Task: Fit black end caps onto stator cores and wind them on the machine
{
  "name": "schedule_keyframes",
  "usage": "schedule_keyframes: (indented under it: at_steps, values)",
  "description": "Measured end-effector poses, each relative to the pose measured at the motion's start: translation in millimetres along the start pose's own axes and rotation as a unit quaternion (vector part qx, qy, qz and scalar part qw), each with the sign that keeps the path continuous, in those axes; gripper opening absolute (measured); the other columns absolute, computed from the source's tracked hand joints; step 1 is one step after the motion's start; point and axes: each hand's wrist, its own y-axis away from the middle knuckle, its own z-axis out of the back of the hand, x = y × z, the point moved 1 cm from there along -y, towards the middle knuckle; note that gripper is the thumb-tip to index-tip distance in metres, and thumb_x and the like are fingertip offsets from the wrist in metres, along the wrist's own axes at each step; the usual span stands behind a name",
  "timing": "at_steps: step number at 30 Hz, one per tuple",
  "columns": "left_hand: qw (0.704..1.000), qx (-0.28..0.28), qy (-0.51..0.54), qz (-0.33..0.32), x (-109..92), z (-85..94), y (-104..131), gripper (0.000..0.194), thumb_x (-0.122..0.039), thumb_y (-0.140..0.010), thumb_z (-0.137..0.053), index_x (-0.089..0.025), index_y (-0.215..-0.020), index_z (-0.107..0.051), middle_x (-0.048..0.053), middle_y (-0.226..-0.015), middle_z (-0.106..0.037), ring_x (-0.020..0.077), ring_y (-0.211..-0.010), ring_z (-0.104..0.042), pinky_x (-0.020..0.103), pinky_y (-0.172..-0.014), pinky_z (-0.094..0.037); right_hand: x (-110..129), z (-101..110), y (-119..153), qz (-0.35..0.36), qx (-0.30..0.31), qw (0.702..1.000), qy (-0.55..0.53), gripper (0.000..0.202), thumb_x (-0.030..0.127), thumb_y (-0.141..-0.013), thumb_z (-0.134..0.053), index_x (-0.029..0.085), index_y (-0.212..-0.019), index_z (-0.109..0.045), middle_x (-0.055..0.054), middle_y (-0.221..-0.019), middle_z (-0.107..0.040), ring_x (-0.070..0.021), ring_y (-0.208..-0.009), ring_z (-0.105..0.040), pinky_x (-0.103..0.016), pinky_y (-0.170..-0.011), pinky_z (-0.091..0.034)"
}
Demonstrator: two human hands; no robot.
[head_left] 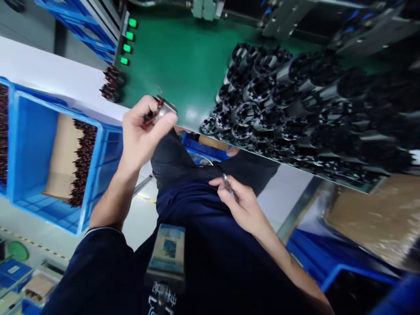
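My left hand [139, 131] is closed around a small motor part [166, 109] with a silvery metal shell and dark, copper-coloured bits at its end. It is raised just over the front edge of the green-topped bench [183, 65]. Lower down, in front of my lap, my right hand [243, 203] grips a thin metal tool [227, 183]; the fingers cover most of it, so its kind does not show. On the right half of the bench stand many ring-shaped metal housings [247, 113] with black inner rims. Two dark copper-wound pieces [111, 85] sit at the bench's left corner.
A blue crate [98, 166] at the left contains cardboard and rows of dark copper-coloured parts. Green-lit buttons [127, 48] line the bench's left edge. Machine frames [295, 19] run along the back. Another blue bin [315, 258] stands at the lower right, near plastic-wrapped brown material [370, 214].
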Motion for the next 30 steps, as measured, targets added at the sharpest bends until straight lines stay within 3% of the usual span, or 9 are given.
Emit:
schedule_keyframes:
  at_steps: [3, 5, 7, 12, 15, 21, 25, 27, 30]
  values:
    - [0.986, 0.089, 0.103, -0.098, -48.0, -30.1, 39.6, 0.049, -0.072, -0.106, -0.095, -0.028, -0.103, -0.072, 0.005, -0.115, -0.084, 0.0272, -0.108, -0.082, 0.049, -0.097, -0.071, 14.2, 5.7, -9.3, 0.089, -0.111, 0.989, -0.042, 0.027, 0.049, -0.118, -0.078, 0.026, -0.124, -0.09, 0.003, -0.081, -0.074, -0.0148, -0.066, -0.064, -0.031, -0.071, -0.059]
    - [0.977, 0.137, 0.114, -0.119, -65.9, -39.1, 53.6, 0.036, -0.059, -0.108, -0.097, -0.03, -0.111, -0.075, 0.007, -0.124, -0.084, 0.0294, -0.117, -0.083, 0.05, -0.099, -0.072, 26.8, 9.3, -16.4, 0.147, -0.167, 0.972, -0.072, 0.025, 0.051, -0.117, -0.082, 0.028, -0.124, -0.089, 0.004, -0.08, -0.074, -0.0142, -0.062, -0.061, -0.032, -0.066, -0.058]
    - [0.973, 0.156, 0.1, -0.136, -75.6, -42.2, 61.3, 0.032, -0.05, -0.106, -0.1, -0.031, -0.117, -0.076, 0.009, -0.129, -0.084, 0.032, -0.123, -0.084, 0.052, -0.102, -0.073, 39.4, 11.2, -23.1, 0.182, -0.198, 0.96, -0.081, 0.027, 0.055, -0.117, -0.083, 0.03, -0.125, -0.087, 0.004, -0.08, -0.073, -0.0143, -0.058, -0.059, -0.034, -0.064, -0.059]
    - [0.976, 0.124, 0.043, -0.171, -84.1, -42.6, 71.0, 0.031, -0.045, -0.103, -0.103, -0.036, -0.121, -0.079, 0.009, -0.134, -0.081, 0.0299, -0.119, -0.084, 0.05, -0.098, -0.075, 57.1, 4.9, -32.2, 0.175, -0.23, 0.955, -0.059, 0.047, 0.076, -0.115, -0.078, 0.031, -0.123, -0.088, 0.003, -0.075, -0.066, -0.0173, -0.058, -0.057, -0.039, -0.064, -0.065]
    - [0.975, 0.118, 0.008, -0.188, -84.6, -46.5, 73.6, 0.031, -0.042, -0.103, -0.102, -0.035, -0.122, -0.079, 0.009, -0.134, -0.08, 0.0278, -0.116, -0.085, 0.047, -0.095, -0.076, 56.2, -1.0, -32.6, 0.174, -0.23, 0.952, -0.1, 0.042, 0.072, -0.116, -0.081, 0.031, -0.114, -0.086, 0.003, -0.077, -0.064, -0.0155, -0.058, -0.054, -0.037, -0.061, -0.06]
    - [0.964, 0.073, -0.033, -0.255, -78.0, -56.5, 74.3, 0.024, -0.039, -0.106, -0.098, -0.03, -0.117, -0.079, 0.009, -0.128, -0.085, 0.0273, -0.111, -0.087, 0.044, -0.086, -0.079, 50.0, 10.9, -36.8, 0.162, -0.155, 0.958, -0.18, 0.04, 0.065, -0.111, -0.091, 0.027, -0.104, -0.082, 0.004, -0.077, -0.059, -0.0132, -0.064, -0.053, -0.03, -0.059, -0.05]
    - [0.973, 0.04, -0.043, -0.222, -57.5, -54.0, 72.3, 0.026, -0.048, -0.104, -0.102, -0.03, -0.111, -0.085, 0.003, -0.148, -0.087, 0.0291, -0.12, -0.089, 0.047, -0.101, -0.08, 51.1, 24.4, -37.1, 0.092, -0.008, 0.957, -0.273, 0.037, 0.054, -0.104, -0.101, 0.024, -0.099, -0.079, 0.006, -0.075, -0.056, -0.0112, -0.065, -0.05, -0.028, -0.062, -0.045]
    - [0.983, 0.045, -0.001, -0.176, -46.8, -53.0, 70.9, 0.036, -0.057, -0.1, -0.105, -0.028, -0.102, -0.083, 0.001, -0.152, -0.088, 0.031, -0.124, -0.089, 0.052, -0.109, -0.079, 52.7, 25.7, -32.5, 0.046, 0.053, 0.932, -0.355, 0.035, 0.048, -0.104, -0.101, 0.024, -0.097, -0.076, 0.007, -0.075, -0.052, -0.0104, -0.064, -0.045, -0.028, -0.061, -0.042]
    - [0.982, 0.067, 0.118, -0.132, -41.7, -58.2, 73.3, 0.051, -0.065, -0.093, -0.11, -0.026, -0.091, -0.077, 0.004, -0.15, -0.088, 0.0363, -0.133, -0.088, 0.058, -0.115, -0.077, 55.5, 22.8, -22.3, 0.011, 0.087, 0.861, -0.501, 0.037, 0.039, -0.105, -0.098, 0.025, -0.09, -0.066, 0.009, -0.075, -0.044, -0.0087, -0.059, -0.033, -0.027, -0.058, -0.036]
